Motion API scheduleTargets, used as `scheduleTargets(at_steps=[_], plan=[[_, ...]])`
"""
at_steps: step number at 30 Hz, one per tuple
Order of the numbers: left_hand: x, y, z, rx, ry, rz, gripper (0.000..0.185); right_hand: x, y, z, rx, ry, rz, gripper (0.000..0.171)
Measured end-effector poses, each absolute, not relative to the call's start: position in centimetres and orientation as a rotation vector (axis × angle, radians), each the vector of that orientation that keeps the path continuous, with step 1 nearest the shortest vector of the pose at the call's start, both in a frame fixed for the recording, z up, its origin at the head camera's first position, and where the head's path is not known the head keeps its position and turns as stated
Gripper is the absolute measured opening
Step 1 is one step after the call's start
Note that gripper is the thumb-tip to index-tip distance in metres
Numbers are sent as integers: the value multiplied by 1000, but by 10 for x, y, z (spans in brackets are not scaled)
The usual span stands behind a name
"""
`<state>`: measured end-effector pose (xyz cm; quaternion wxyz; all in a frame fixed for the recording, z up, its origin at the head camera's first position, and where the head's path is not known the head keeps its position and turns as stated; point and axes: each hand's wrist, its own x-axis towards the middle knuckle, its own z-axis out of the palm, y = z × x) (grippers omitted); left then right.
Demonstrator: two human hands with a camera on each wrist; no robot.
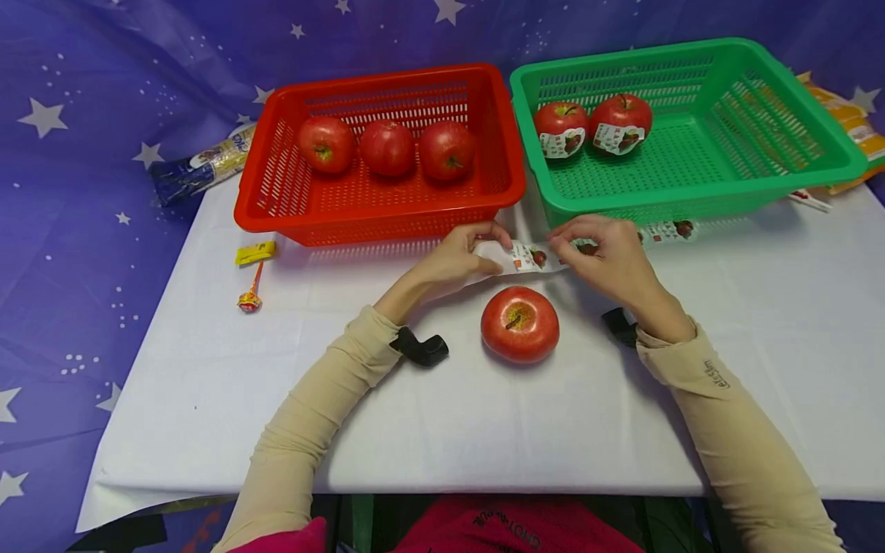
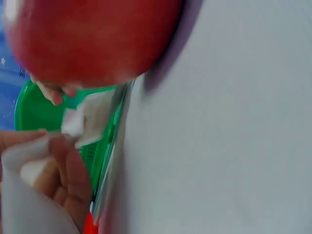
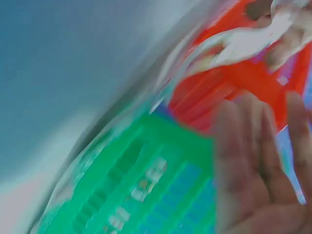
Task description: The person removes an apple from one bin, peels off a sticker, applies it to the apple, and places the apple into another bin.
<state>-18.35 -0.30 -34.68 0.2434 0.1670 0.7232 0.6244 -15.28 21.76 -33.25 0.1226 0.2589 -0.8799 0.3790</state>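
Note:
My left hand (image 1: pixel 459 261) grips the white backing of a strip of printed apple stickers (image 1: pixel 529 259) in front of the baskets. At the strip's middle, my right hand (image 1: pixel 611 257) pinches with thumb and forefinger; more of the strip runs out behind it to the right. A red apple (image 1: pixel 520 330) sits on the table just below the hands. In the left wrist view the apple (image 2: pixel 97 39) looms large above the left hand (image 2: pixel 70 180) and the curled backing paper (image 2: pixel 29 200). The right hand (image 3: pixel 263 165) is blurred in the right wrist view.
A red basket (image 1: pixel 408 215) holds three apples without labels. Beside it, a green basket (image 1: pixel 664 201) holds two labelled apples. On the left lie a yellow wrapper (image 1: pixel 255 253), a lollipop (image 1: pixel 250 299) and a blue-and-gold packet (image 1: pixel 200 165). An orange packet (image 1: pixel 850 127) lies behind the green basket.

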Motion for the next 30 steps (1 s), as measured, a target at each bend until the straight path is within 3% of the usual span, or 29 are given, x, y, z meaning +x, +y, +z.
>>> scheduleTargets(at_steps=[7, 16, 19, 22, 26, 30], plan=[[-177, 0, -338, 560, 1901, 1686, 18, -149, 208, -336, 1035, -2648, 994, 7], [-184, -2, -345, 727, 1911, 1633, 16, -149, 214, -329, 843, -2723, 1304, 13], [-187, -8, -348, 581, 1983, 1634, 12, -147, 219, -320, 643, -2422, 1832, 21], [-190, -17, -349, 462, 2143, 1539, 17, -145, 225, -310, 719, -1625, 2649, 43], [-192, -21, -343, 621, 2357, 1227, 24, -146, 232, -305, 897, -900, 3222, 59], [-182, -16, -322, 901, 2494, 907, 33, -146, 235, -308, 903, -915, 3308, 57]])
